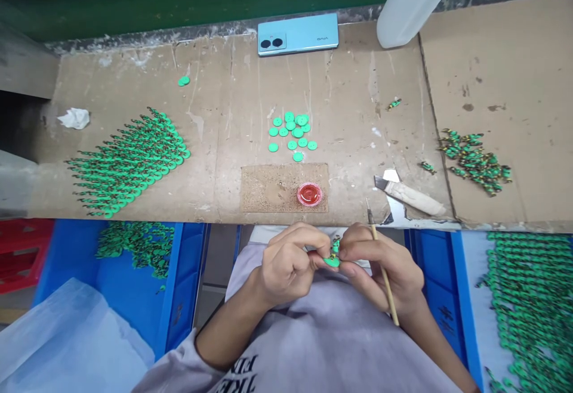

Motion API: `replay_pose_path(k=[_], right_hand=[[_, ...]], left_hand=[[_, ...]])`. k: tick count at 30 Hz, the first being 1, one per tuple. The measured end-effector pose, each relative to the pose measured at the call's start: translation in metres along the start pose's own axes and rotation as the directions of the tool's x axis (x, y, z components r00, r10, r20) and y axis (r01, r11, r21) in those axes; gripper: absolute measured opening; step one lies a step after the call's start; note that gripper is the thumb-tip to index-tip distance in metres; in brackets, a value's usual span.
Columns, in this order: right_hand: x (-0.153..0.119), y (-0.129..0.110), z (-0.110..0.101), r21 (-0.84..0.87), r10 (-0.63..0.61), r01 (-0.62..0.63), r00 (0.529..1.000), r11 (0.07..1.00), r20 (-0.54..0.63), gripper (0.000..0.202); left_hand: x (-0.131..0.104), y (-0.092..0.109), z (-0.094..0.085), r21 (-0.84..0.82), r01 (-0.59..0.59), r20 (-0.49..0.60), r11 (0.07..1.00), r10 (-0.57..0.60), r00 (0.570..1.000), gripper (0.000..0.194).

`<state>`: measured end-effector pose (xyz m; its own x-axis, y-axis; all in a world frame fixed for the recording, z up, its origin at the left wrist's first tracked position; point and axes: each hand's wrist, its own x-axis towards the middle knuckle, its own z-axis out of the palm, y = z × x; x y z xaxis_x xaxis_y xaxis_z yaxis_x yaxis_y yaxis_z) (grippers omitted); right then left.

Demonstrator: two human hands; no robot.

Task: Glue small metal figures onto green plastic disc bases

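My left hand (286,262) and my right hand (380,265) meet just below the table's front edge, both pinching one small green part (332,257) between the fingertips. A thin wooden stick with a metal tip (383,271) also lies across my right hand's fingers, pointing up towards the table. A small red cap of liquid (309,194) sits on a cork mat (268,188) right above my hands. Loose green discs (293,131) lie beyond the mat.
Rows of green parts (129,163) lie at the left, a loose pile (475,160) at the right. A knife (409,195), a blue phone (298,34), a white bottle (414,2) and crumpled tissue (74,118) are on the table. Blue bins (179,279) flank my lap.
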<state>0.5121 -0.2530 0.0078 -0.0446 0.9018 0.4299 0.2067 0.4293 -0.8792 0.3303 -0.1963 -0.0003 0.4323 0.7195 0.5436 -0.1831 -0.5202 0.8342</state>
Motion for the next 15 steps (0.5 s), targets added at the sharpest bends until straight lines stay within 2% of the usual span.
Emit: replay_pose_path(k=[4, 8, 10, 11, 13, 15], right_hand=[[0.0, 0.002, 0.0, -0.004, 0.002, -0.002, 1.0, 1.0, 0.002, 0.018], [0.0, 0.002, 0.002, -0.017, -0.002, 0.002, 1.0, 1.0, -0.001, 0.019], [-0.004, 0.0, 0.001, -0.039, 0.005, -0.006, 1.0, 0.999, -0.024, 0.02], [-0.008, 0.0, 0.0, -0.065, 0.029, -0.031, 0.999, 0.997, -0.042, 0.021], [-0.019, 0.009, -0.006, -0.11, -0.003, -0.006, 0.997, 0.994, -0.081, 0.019], [-0.028, 0.032, -0.015, -0.163, 0.015, -0.041, 0.987, 0.986, -0.158, 0.011]], left_hand=[[-0.002, -0.001, 0.001, -0.003, 0.001, 0.004, 1.0, -0.001, 1.0, 0.045], [-0.002, -0.001, 0.002, -0.014, 0.014, -0.067, 1.0, -0.015, 0.998, 0.04], [-0.001, 0.001, 0.0, 0.017, 0.014, -0.121, 1.0, -0.011, 0.993, 0.031], [-0.001, 0.002, -0.003, 0.05, 0.012, -0.156, 0.999, -0.004, 0.988, 0.024], [-0.002, 0.004, -0.014, 0.162, 0.011, -0.222, 0.987, 0.025, 0.975, 0.012], [-0.004, 0.001, -0.033, 0.315, 0.029, -0.266, 0.949, 0.059, 0.962, 0.009]])
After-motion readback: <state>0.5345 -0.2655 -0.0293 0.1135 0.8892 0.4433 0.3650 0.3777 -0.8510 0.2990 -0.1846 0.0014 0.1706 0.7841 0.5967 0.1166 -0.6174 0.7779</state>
